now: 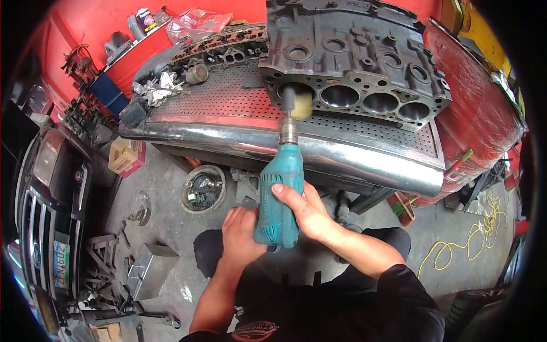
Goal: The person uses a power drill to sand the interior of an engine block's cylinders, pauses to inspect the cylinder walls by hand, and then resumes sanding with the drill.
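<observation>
Teal drill [276, 212] in grasp at near centre, your left hand [240, 231] closes around its rear, the handle mostly hidden, and your right hand [307, 210] clasps its body from the right, likely so two grips steady it. Beyond the chuck [289, 133], the blurred attachment [289, 101] overlaps the leftmost bore [302, 89] of the engine block [364, 60]; whether they touch is unclear. That block sits far right on the perforated table [225, 102], bores facing you, apparently for straight access.

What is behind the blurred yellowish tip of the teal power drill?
The grey metal engine block and part of its leftmost round bore; the tip hides the rest.
</observation>
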{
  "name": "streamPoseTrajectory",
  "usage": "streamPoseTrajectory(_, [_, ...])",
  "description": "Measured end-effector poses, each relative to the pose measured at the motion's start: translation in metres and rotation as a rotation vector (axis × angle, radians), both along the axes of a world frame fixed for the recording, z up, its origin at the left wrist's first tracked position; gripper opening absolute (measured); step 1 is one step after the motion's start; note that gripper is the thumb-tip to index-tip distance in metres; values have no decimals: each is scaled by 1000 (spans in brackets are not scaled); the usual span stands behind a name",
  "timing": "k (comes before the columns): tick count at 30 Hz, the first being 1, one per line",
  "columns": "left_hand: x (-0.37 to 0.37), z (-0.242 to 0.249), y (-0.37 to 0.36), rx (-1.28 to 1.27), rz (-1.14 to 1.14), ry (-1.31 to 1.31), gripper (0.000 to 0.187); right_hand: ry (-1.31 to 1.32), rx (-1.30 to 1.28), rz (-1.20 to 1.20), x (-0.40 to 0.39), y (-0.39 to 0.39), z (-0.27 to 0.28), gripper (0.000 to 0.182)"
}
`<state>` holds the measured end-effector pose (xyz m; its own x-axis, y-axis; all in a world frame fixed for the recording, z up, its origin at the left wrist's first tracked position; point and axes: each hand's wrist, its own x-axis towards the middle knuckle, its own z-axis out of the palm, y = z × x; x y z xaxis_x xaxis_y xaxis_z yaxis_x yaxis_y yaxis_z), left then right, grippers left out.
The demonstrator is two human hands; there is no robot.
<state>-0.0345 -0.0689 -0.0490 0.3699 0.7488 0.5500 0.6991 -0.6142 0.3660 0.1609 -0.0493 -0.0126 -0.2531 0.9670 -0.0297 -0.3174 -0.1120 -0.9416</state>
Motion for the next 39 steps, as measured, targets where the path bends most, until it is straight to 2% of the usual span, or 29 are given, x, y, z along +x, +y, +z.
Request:
streamPoseTrajectory(4, [9, 1, 12, 11, -4, -9, 53, 58, 2, 11, 8, 12, 5, 56])
streamPoseTrajectory(13, [21, 7, 18, -45, 74, -43, 46, 99, 64, 12, 9, 21, 6, 61])
streamPoseTrajectory(16, [22, 9, 21, -50, 71, -86, 37, 111, 71, 21, 10, 19, 7, 63])
streamPoseTrajectory(25, [23, 11, 21, -34, 63, -83, 36, 124, 82, 37, 13, 18, 9, 66])
streamPoseTrajectory(28, [21, 9, 20, -58, 70, -63, 49, 133, 94, 49, 13, 19, 6, 67])
streamPoseTrajectory(39, [20, 10, 21, -43, 67, -91, 44, 158, 91, 52, 11, 20, 7, 64])
